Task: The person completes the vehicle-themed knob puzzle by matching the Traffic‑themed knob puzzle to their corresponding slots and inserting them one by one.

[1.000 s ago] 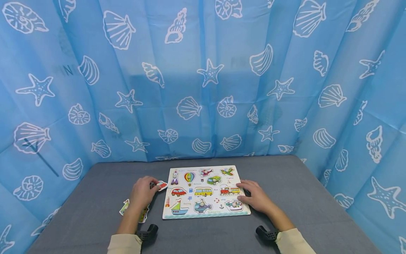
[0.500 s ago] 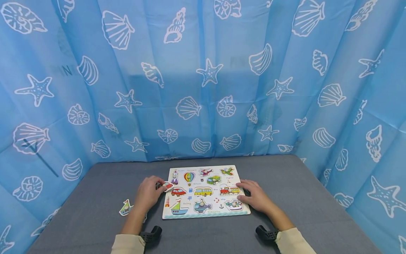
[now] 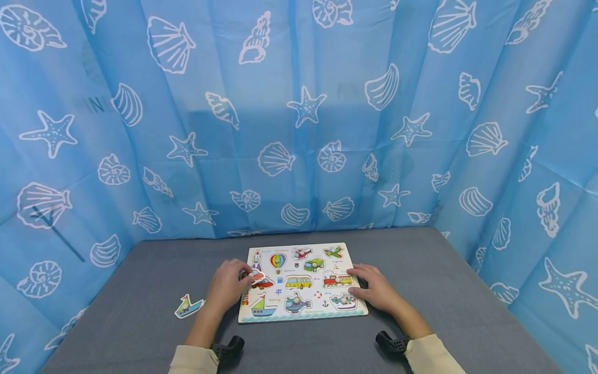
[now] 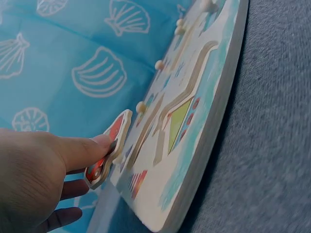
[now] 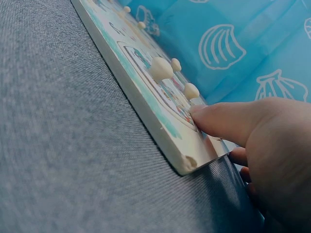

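My left hand [image 3: 227,286] pinches a red car puzzle piece [image 4: 115,128] between thumb and fingers, close to its small dark knob. In the head view the piece is tilted over the left side of a white peg puzzle board [image 3: 306,317], partly covering the printed red car [image 3: 264,284]. Whether it touches the board I cannot tell. My right hand [image 3: 374,289] rests at the board's right edge, its thumb [image 5: 209,116] on the top face beside the ship piece [image 3: 343,301]. Its other fingers lie at the edge, partly hidden in the right wrist view.
A loose sailboat piece [image 3: 189,306] lies on the grey table [image 3: 317,348] left of my left forearm. Several knobbed pieces, among them a train [image 3: 336,280] and a submarine [image 3: 297,302], sit on the board. A blue shell-patterned curtain [image 3: 299,171] hangs behind the table.
My left hand has carried the car piece rightward from beside the board to over its left side. The sailboat piece is now uncovered; another loose piece went behind the forearm. My right hand stayed put.
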{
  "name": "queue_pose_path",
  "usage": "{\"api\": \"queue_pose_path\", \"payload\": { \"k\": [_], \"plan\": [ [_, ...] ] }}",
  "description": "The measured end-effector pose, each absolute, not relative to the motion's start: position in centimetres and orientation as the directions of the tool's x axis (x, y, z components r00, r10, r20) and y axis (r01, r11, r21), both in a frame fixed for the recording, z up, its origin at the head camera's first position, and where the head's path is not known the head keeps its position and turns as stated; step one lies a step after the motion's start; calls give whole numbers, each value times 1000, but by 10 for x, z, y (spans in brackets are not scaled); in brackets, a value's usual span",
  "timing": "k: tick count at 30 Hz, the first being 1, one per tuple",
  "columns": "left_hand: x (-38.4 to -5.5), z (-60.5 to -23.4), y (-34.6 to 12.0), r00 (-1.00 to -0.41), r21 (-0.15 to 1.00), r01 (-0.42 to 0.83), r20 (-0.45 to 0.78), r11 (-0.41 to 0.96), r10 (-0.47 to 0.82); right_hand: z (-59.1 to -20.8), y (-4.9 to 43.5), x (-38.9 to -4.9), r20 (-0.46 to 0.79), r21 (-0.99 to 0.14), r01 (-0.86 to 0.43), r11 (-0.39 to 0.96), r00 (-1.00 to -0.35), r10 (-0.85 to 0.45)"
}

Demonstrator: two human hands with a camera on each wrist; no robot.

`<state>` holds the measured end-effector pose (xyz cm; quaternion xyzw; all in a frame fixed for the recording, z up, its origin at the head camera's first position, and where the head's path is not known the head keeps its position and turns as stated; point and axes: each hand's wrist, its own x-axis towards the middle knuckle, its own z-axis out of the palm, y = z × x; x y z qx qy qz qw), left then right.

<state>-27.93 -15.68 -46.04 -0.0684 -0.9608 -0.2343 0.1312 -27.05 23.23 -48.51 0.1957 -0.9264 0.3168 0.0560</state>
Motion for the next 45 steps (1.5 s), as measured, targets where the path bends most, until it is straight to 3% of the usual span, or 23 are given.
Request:
{"api": "queue_pose_path", "payload": {
  "k": [18,33,45],
  "plan": [
    [-278,-465,-143,-925,319,291,334,902,180,-482,233,-270,242,-575,-413,706,-910,-336],
    [-280,-474,-137,-936,312,273,305,910,176,-486,233,-270,225,-562,-398,725,-917,-329],
    [-278,-474,-136,-923,243,304,316,921,221,-487,233,-270,226,-570,-397,719,-918,-327]
  ]
}}
